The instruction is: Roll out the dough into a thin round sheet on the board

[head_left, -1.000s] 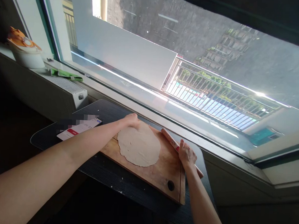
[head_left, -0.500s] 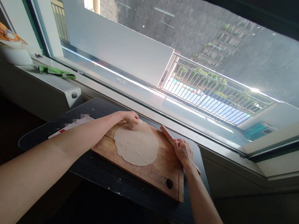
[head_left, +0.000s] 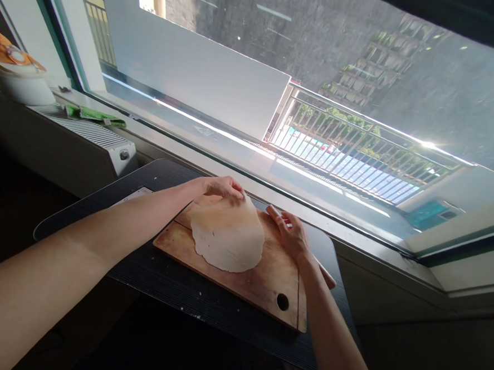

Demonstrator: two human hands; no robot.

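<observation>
A thin, round sheet of dough (head_left: 227, 239) with an uneven edge lies on a wooden cutting board (head_left: 261, 295). My left hand (head_left: 228, 188) pinches its far edge, which is raised a little off the board. Along the board's right side lies a wooden rolling pin (head_left: 326, 275). Over the pin is my right hand (head_left: 294, 237), its fingers loosened and apart, pointing towards the dough. The hand and forearm hide the middle of the pin.
The board rests on a dark table (head_left: 161, 277) dusted with white bits. A pale sheet (head_left: 133, 196) lies partly behind my left forearm. A window ledge runs past the table's far side. Left are a radiator (head_left: 121, 158), a green cloth (head_left: 96, 116) and a white container (head_left: 22, 86).
My left hand has shifted right along the dough's far edge and lifted it slightly. My right hand has loosened its grip on the rolling pin.
</observation>
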